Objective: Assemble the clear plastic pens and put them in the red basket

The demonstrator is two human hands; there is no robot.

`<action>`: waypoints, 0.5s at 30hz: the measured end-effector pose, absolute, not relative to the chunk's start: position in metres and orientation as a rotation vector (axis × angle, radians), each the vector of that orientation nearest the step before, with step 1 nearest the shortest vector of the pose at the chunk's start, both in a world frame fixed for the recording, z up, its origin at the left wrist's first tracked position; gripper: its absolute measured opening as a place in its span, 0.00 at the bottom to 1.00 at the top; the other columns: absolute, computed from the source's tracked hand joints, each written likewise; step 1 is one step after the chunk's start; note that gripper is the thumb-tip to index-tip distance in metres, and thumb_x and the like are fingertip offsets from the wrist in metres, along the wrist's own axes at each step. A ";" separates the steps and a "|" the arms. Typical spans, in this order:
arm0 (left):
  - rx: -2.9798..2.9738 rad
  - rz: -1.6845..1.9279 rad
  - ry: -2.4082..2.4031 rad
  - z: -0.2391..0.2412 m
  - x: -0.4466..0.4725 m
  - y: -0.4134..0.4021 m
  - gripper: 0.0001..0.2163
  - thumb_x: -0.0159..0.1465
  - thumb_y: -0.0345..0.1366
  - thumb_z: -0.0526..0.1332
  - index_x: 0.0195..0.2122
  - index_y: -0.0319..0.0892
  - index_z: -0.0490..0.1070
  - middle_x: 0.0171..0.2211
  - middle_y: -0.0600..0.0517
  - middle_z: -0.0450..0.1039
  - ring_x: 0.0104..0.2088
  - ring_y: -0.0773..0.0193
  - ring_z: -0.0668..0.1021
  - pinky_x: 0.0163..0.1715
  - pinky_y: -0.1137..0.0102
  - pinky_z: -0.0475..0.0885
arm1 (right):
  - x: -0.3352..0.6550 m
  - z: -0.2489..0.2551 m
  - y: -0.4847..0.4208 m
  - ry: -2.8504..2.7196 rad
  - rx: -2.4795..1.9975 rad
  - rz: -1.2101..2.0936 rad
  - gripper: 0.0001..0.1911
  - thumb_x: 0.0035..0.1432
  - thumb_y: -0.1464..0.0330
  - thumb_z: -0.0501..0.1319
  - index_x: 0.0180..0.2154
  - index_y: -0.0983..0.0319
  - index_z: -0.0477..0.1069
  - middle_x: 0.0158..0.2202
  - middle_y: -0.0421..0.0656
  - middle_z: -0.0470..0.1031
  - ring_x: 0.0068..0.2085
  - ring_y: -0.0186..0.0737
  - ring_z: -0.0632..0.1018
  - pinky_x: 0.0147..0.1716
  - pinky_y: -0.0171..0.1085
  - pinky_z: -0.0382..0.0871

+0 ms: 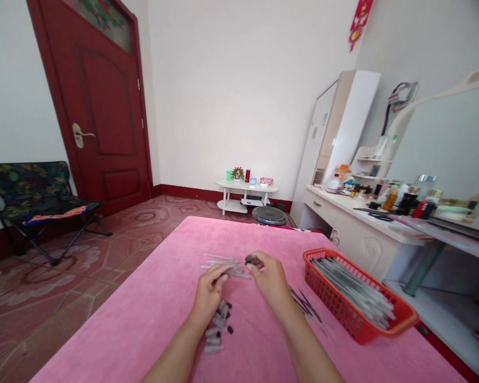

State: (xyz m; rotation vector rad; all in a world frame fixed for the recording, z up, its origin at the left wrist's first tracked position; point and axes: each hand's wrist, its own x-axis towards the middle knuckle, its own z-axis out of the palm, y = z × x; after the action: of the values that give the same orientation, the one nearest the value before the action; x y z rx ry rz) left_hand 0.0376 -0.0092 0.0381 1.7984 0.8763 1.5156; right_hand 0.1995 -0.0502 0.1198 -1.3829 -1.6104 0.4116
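My left hand (212,287) is closed, thumb against fingers, around what looks like a clear pen barrel (239,274) pointing right. Blur and the fingers hide most of it. Several more clear barrels (213,260) lie on the pink cloth just beyond that hand. My right hand (269,276) pinches a small dark pen cap (252,260), level with the left fingertips and a short gap away. Below the left wrist is a loose pile of translucent grey caps (212,341) with black ends, and a small black piece (230,330) lies beside them.
A red plastic basket (331,290) full of grey-clear pens (355,287) stands at the right. Thin dark refills (309,306) lie between it and my right forearm. The pink cloth (143,319) covers the table. A white dresser (355,234) stands beyond the basket.
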 end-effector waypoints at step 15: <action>1.870 1.455 0.780 0.042 0.040 -0.013 0.13 0.61 0.31 0.55 0.43 0.46 0.76 0.41 0.47 0.76 0.44 0.58 0.75 0.46 0.61 0.69 | 0.194 0.114 -0.052 -1.739 -1.428 0.334 0.10 0.50 0.74 0.56 0.33 0.61 0.74 0.33 0.42 0.78 0.34 0.37 0.76 0.36 0.34 0.65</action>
State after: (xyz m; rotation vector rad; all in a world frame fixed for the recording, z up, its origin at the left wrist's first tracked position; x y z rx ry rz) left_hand 0.0398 -0.0127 0.0419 1.8698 0.7800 1.4552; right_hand 0.1937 -0.0518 0.1143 -1.4277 -1.7386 0.3342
